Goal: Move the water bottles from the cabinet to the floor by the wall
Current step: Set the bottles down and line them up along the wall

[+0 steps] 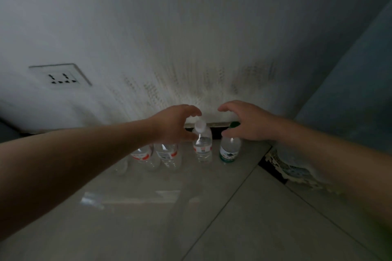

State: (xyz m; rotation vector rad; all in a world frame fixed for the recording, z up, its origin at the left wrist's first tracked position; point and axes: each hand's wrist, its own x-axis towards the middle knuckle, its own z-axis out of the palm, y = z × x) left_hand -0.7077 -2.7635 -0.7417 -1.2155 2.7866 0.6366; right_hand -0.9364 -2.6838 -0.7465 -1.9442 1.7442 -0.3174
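Placement seems nearly done: left hand [171, 125] and right hand [250, 123] arch wide, gripping nothing, over white-capped bottle [202, 146] and green-capped bottle [230, 150] on the floor [212, 218]; next, withdraw without toppling.

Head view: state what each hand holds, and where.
Nothing plainly held: left hand hovers open by the white-capped bottle, right hand open over the green-capped bottle.

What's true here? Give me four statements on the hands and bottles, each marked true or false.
1. The white-capped bottle stands upright on the floor by the wall. True.
2. The bottle below the right hand has a red cap. False: below the right hand is the green-capped bottle.
3. A socket is on the wall, left of the white-capped bottle. True.
4. The left hand holds a bottle in the air. False: the left hand hovers open over the standing white-capped bottle.
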